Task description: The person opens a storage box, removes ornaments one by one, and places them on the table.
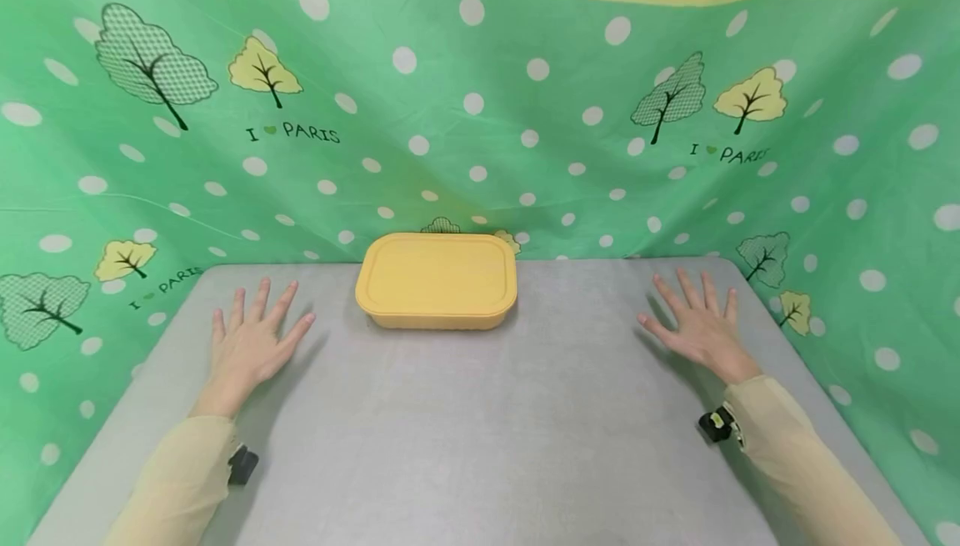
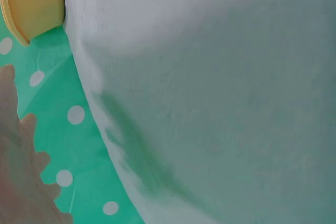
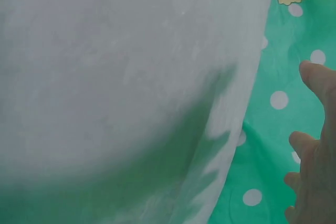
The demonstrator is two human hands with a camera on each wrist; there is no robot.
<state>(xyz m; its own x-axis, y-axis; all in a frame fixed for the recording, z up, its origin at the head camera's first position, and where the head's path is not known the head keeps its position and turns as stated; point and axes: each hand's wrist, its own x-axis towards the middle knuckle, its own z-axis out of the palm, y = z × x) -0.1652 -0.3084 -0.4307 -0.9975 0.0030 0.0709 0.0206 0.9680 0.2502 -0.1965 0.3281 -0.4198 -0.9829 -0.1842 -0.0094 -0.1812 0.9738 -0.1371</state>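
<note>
At the far edge of the surface (image 1: 480, 438), the yellow box (image 1: 437, 279) is flanked by the left hand (image 1: 251, 344) and right hand (image 1: 703, 331), fingers spread and empty; an even grip is probably best taken at both short ends.

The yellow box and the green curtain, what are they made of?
Yellow box: probably plastic, maybe silicone, with a matte finish; its rounded corners look moulded. Green curtain: seems thin printed fabric, fairly dull, because it hangs in soft folds.
</note>
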